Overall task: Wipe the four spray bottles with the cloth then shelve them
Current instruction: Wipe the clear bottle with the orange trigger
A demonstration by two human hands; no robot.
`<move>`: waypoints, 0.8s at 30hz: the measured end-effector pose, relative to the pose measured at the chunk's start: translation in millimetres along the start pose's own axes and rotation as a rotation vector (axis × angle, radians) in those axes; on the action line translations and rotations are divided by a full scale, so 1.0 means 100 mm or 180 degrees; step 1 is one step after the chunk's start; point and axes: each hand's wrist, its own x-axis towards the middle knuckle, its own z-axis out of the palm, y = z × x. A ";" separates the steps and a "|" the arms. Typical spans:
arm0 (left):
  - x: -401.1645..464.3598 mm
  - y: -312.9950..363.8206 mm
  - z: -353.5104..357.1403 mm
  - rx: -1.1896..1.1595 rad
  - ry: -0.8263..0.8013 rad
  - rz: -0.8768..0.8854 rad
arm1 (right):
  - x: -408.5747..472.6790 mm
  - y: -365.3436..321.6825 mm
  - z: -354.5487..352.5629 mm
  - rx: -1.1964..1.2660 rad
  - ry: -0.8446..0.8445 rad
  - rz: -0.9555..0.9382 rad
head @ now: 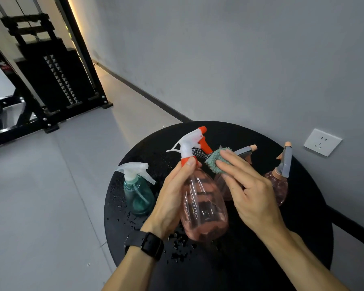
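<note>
My left hand [172, 196] grips a clear pink spray bottle [204, 208] with a white and orange trigger head, held tilted above the round black table [303, 227]. My right hand [246, 185] holds a green cloth [215, 160] against the bottle's shoulder, near the neck. A teal bottle [138, 194] with a clear trigger stands on the table to the left. Two pinkish bottles with grey heads stand behind my right hand: one [245, 153] is mostly hidden, the other [278, 185] is at the right.
Water drops lie scattered over the table's left and front parts. A grey wall with a white socket [322, 142] runs close behind the table. A black weight machine [51, 80] stands on the grey floor at the far left.
</note>
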 end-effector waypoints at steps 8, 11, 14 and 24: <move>0.02 -0.02 -0.01 0.0762 0.0276 0.0040 | 0.05 0.00 -0.10 -0.0148 0.0361 0.0101; 0.00 -0.06 0.06 0.1206 0.0283 0.0093 | 0.10 -0.11 -0.12 -0.0086 0.0628 0.0106; -0.01 -0.12 0.12 0.1577 0.0308 0.0329 | 0.16 -0.24 -0.12 -0.0365 0.0825 -0.0155; -0.01 -0.14 0.09 0.2152 0.0475 0.0932 | 0.13 -0.16 -0.16 -0.0036 0.1073 0.0358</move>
